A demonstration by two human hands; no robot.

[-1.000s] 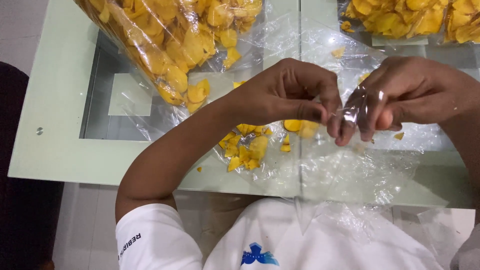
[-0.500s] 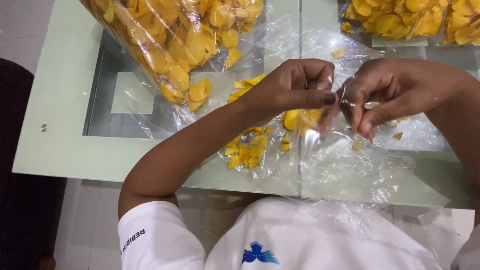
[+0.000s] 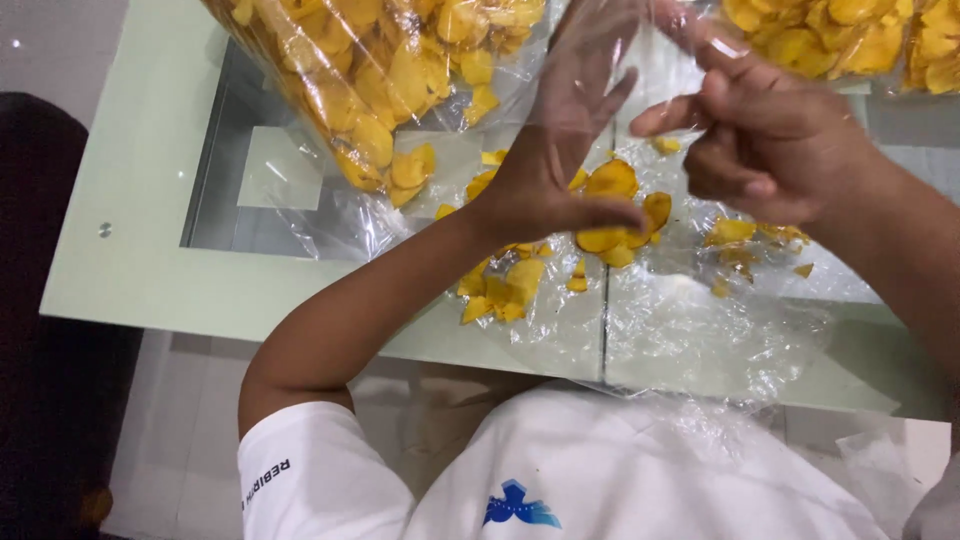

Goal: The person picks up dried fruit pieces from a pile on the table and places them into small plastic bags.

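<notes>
The left hand (image 3: 560, 150) is reaching up with its fingers spread wide and its palm turned toward the camera. It is sitting inside a thin clear plastic bag (image 3: 600, 60), whose film is wrapping over the fingers, while the thumb is sticking out sideways just above a few yellow chips (image 3: 620, 210). The right hand (image 3: 770, 150) is curling loosely just beside it, the forefinger and thumb pinching the edge of that same clear bag near the left fingertips, and the other fingers are folding into the palm. Both hands are hovering above a glass table (image 3: 140, 250) with a pale green rim. Loose chips are lying scattered on a sheet of clear plastic (image 3: 700, 330) spread over the table under the hands. A big bag full of chips (image 3: 380, 70) is leaning at the far left of the hands, and another bag of chips (image 3: 850, 40) is lying at the far right.
</notes>
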